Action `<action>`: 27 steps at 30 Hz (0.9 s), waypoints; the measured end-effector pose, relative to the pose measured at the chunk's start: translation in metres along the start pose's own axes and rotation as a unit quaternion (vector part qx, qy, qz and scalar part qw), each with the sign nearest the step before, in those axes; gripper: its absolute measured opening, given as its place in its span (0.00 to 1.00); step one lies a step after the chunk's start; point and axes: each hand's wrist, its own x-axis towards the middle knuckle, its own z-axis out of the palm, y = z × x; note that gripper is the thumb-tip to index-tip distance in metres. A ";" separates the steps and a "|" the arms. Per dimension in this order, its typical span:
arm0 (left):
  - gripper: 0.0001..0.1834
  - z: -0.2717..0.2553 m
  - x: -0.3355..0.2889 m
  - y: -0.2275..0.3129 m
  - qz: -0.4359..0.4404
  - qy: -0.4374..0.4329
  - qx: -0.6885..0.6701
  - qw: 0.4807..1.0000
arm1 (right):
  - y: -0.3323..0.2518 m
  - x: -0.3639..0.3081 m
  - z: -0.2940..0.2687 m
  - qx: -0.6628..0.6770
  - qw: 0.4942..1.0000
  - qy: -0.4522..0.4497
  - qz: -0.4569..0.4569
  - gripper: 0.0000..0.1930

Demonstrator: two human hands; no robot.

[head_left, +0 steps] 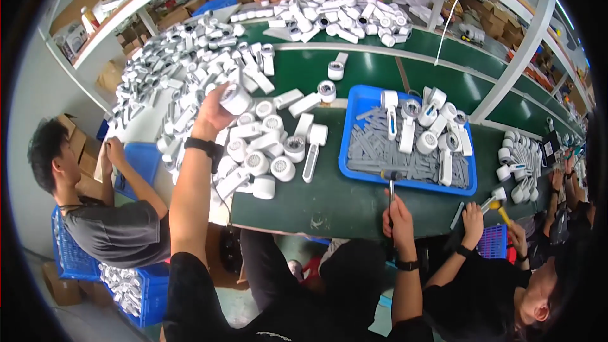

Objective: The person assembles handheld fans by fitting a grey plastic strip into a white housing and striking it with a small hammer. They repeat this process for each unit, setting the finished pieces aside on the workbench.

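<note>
My left hand (214,114), raised at the left of the green bench, is closed around a white handheld fan (235,99) with a round head. Several similar fans (256,163) lie heaped just below and beside it, some with grilles facing up. In my right hand (399,220), near the bench's front edge, is a hammer (391,180), gripped by its handle with the head upward. The hammer head overlaps the front rim of a blue tray (405,185). That tray holds many flat grey strips (373,145) with several white fans (408,133) on top.
A large pile of white fans (158,63) covers the far left. More fans (342,16) lie across the far bench, where two people sit. One person (120,215) is at my left. At my right another person's hand holds a yellow hammer (500,212), near a row of fans (522,158).
</note>
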 end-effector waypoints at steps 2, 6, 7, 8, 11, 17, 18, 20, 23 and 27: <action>0.23 0.000 0.033 0.009 -0.004 0.067 -0.030 0.997 | 0.005 -0.007 -0.010 -0.028 0.999 0.012 -0.013 0.22; 0.35 -0.195 0.091 0.113 0.248 0.027 0.312 0.917 | 0.012 0.011 0.013 -0.019 0.998 -0.053 -0.036 0.22; 0.37 -0.163 0.119 0.047 0.431 0.025 0.636 0.640 | 0.017 0.003 -0.004 -0.037 0.999 0.002 -0.018 0.22; 0.37 -0.173 0.120 0.061 0.414 0.058 0.674 0.609 | 0.013 0.003 -0.001 -0.037 0.999 -0.003 -0.025 0.22; 0.37 -0.173 0.114 0.077 0.394 0.149 0.654 0.629 | 0.006 0.002 0.002 -0.004 1.000 -0.002 -0.002 0.22; 0.38 -0.206 0.123 0.088 0.441 0.168 0.580 0.664 | 0.005 -0.005 0.003 -0.004 1.000 0.013 -0.008 0.21; 0.38 -0.230 0.121 0.098 0.454 0.172 0.542 0.686 | 0.005 -0.001 0.007 -0.001 1.000 -0.002 -0.014 0.21; 0.37 -0.237 0.132 0.087 0.417 0.209 0.583 0.666 | 0.004 -0.006 0.008 -0.012 1.000 0.020 -0.010 0.21; 0.36 -0.260 0.128 0.115 0.446 0.197 0.553 0.675 | 0.003 -0.008 0.008 0.010 1.000 0.002 -0.025 0.21; 0.26 -0.169 0.100 0.065 0.417 0.123 0.687 0.582 | 0.011 0.001 0.004 -0.010 1.000 0.003 -0.026 0.22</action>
